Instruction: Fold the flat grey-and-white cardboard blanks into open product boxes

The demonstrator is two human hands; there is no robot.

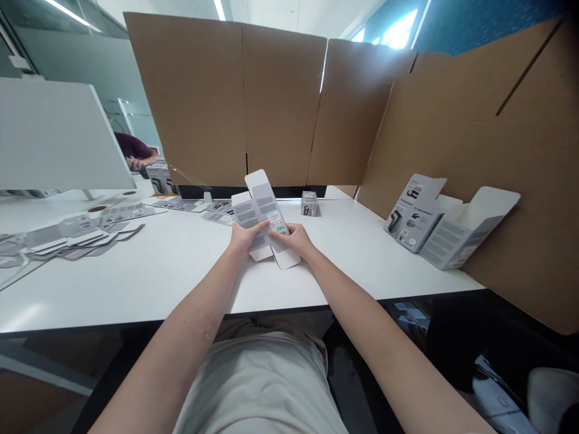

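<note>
Between my hands is a grey-and-white printed carton, tilted, with its flaps sticking out at top and bottom. My left hand grips its left side, the thumb lying across the printed face. On the right edge, my right hand is closed with the thumb on the front near a green label. The fingers behind the carton are hidden. Just beyond it, flat printed carton blanks lie on the white table. A small closed box stands a little farther back to the right.
Opened cartons stand at the right against a tall cardboard wall. More cardboard panels rise at the back. Flattened cartons are piled on the left, near a white monitor-like panel. Behind it shows another person's arm.
</note>
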